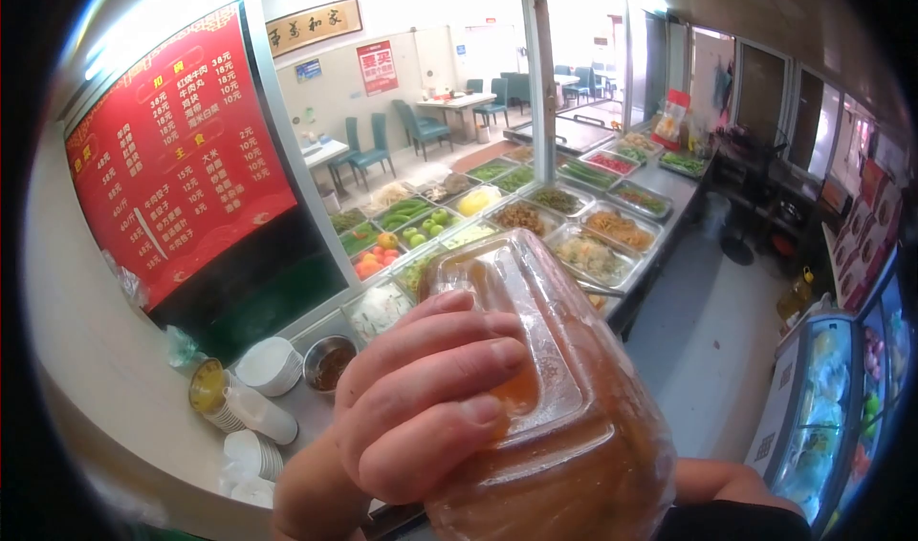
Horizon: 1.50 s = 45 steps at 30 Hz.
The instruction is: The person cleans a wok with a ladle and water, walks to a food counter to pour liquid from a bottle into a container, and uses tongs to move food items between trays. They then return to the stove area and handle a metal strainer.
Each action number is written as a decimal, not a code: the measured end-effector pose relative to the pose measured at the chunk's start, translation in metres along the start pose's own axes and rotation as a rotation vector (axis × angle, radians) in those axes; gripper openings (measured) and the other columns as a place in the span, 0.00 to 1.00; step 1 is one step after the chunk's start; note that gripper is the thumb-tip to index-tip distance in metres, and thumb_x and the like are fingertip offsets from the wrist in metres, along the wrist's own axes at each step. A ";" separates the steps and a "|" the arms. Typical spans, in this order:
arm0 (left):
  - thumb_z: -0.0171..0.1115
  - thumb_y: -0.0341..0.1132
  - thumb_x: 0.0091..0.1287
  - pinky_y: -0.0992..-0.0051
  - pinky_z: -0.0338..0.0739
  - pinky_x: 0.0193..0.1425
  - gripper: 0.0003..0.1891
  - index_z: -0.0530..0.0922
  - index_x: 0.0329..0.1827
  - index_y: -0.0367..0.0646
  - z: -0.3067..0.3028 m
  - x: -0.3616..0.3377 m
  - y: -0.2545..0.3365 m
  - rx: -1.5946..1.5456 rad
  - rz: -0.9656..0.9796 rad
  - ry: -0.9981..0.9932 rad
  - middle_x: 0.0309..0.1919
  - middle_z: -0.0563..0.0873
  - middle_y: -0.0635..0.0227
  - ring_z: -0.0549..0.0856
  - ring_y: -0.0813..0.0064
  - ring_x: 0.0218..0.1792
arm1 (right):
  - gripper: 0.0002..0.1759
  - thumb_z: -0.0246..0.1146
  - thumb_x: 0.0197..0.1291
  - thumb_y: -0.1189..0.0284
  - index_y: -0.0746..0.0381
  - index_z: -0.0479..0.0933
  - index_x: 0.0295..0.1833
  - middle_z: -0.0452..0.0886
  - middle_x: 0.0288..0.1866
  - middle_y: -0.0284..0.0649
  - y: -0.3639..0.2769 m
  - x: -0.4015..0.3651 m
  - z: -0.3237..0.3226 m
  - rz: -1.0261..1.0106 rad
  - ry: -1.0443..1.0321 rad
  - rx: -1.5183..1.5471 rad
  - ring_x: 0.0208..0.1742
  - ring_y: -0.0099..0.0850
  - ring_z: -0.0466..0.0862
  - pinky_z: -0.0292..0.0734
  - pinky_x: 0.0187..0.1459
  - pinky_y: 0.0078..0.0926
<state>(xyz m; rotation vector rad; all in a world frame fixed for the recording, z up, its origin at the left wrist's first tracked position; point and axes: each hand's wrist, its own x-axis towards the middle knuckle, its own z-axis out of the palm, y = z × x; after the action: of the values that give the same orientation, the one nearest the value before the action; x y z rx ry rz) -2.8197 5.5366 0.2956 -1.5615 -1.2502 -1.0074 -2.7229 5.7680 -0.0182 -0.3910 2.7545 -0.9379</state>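
Close to the camera, my left hand (pixel 435 388) is closed over the lid side of a clear plastic takeaway container (pixel 583 398). Brown-orange contents fill the container, which is tilted and looks wrapped in shiny film. My left fingers lie bent across its raised lid panel. On the right, my other forearm (pixel 732 484) runs in behind the container, which hides my right hand and its fingers. Just beyond my left hand, a metal bowl (pixel 328 362) of dark sauce stands on the counter beside a stack of white plates (pixel 270 366).
Metal trays of cooked dishes (pixel 598 257) and vegetables line the counter ahead, with fruit (pixel 381 256) near the glass. A white bottle (pixel 260 412) and bowls (pixel 252 455) stand lower left. A red menu board (pixel 182 149) hangs left; a lit display fridge (pixel 818 417) stands right.
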 end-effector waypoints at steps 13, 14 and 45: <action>0.63 0.31 0.59 0.60 0.77 0.55 0.17 0.66 0.46 0.42 -0.005 0.002 0.001 0.028 0.024 -0.013 0.45 0.80 0.53 0.83 0.58 0.45 | 0.23 0.66 0.53 0.61 0.59 0.72 0.52 0.79 0.44 0.45 0.000 0.001 -0.004 -0.025 0.046 -0.007 0.47 0.43 0.78 0.74 0.49 0.38; 0.63 0.31 0.59 0.60 0.77 0.55 0.17 0.66 0.46 0.42 -0.005 0.003 0.001 0.030 0.019 -0.010 0.45 0.80 0.53 0.83 0.58 0.46 | 0.23 0.66 0.53 0.60 0.59 0.73 0.52 0.79 0.44 0.44 0.000 0.001 -0.004 -0.025 0.042 -0.010 0.47 0.43 0.78 0.74 0.49 0.37; 0.61 0.29 0.60 0.60 0.77 0.55 0.15 0.66 0.46 0.41 -0.009 0.002 0.006 0.031 -0.007 -0.046 0.44 0.80 0.52 0.83 0.56 0.45 | 0.22 0.66 0.51 0.62 0.58 0.73 0.51 0.79 0.43 0.44 0.001 0.001 0.000 -0.051 0.095 0.010 0.46 0.42 0.79 0.75 0.47 0.37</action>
<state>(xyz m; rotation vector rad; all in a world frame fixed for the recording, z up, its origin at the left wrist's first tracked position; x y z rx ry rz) -2.8144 5.5280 0.2993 -1.5653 -1.2974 -0.9574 -2.7242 5.7684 -0.0187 -0.4271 2.8357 -1.0076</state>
